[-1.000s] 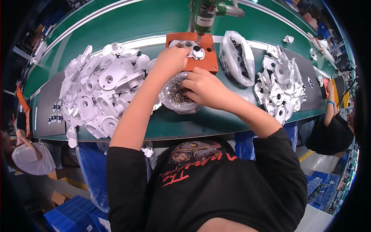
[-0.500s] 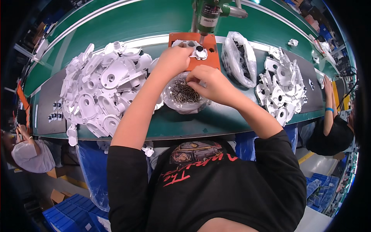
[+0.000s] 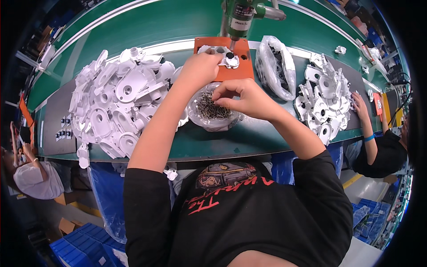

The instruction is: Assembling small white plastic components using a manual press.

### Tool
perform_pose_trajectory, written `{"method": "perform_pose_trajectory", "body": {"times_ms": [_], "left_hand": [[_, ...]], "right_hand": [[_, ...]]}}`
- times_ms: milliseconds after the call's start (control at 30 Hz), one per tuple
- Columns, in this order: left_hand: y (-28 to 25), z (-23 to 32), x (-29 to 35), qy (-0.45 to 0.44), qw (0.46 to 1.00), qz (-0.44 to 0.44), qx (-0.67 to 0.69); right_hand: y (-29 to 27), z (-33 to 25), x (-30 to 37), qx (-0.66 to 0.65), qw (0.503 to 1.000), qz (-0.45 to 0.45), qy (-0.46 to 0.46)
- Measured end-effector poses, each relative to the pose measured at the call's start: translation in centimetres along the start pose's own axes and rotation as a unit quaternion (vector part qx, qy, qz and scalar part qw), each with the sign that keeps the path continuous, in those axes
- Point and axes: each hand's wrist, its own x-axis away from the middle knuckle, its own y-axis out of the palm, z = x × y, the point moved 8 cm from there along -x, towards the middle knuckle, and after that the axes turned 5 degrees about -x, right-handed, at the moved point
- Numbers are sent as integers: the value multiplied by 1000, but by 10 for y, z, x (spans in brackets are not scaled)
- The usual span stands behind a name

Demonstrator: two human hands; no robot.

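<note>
My left hand (image 3: 200, 69) is closed around the left end of a white plastic part (image 3: 231, 62) with a black round piece on it. That part lies on an orange fixture plate (image 3: 229, 76), below the tip of a green screwdriving machine (image 3: 240, 21). In front of the plate is a plastic-lined bowl (image 3: 219, 126) of small metal screws (image 3: 207, 107). Over the screws hovers my right hand (image 3: 242, 98), its thumb and forefinger pinched together at the pile. Whatever sits between those fingertips is too small to make out.
A large heap of white plastic parts (image 3: 129, 86) covers the left of the bench. To the right are a clear bag (image 3: 288, 71) of black pieces and a heap of white parts with black pieces (image 3: 327, 84). A co-worker's hand (image 3: 359, 104) reaches in beyond that heap.
My right fingers have come together into a pinch and shifted slightly left over the screws. My left hand stays put. The co-worker's hand at right has moved toward the right-hand heap.
</note>
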Motion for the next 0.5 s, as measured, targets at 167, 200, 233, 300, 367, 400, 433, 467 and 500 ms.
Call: {"method": "perform_pose_trajectory", "body": {"times_ms": [167,200,233,300,367,400,433,467,500], "left_hand": [[1,-1,0,2,1000,0,-3],[1,-1,0,1,1000,1,-5],[1,-1,0,1,1000,1,-7],[0,-1,0,-8,1000,-7,-1],[2,-1,0,-16,1000,-15,6],[1,-1,0,-13,1000,-14,8],[1,-1,0,-10,1000,-13,9],[1,-1,0,-10,1000,-13,9],[1,-2,0,-13,1000,-19,6]], "right_hand": [[-10,10,2,-35,999,18,30],[-15,14,2,-53,997,30,38],[-19,16,3,-80,995,32,53],[-29,25,3,-102,992,48,62],[-40,30,5,-134,984,81,80],[-43,33,4,-134,984,81,80],[-49,37,3,-124,986,98,62],[-54,38,3,-114,986,115,44],[-56,38,3,-113,986,113,49]]}}
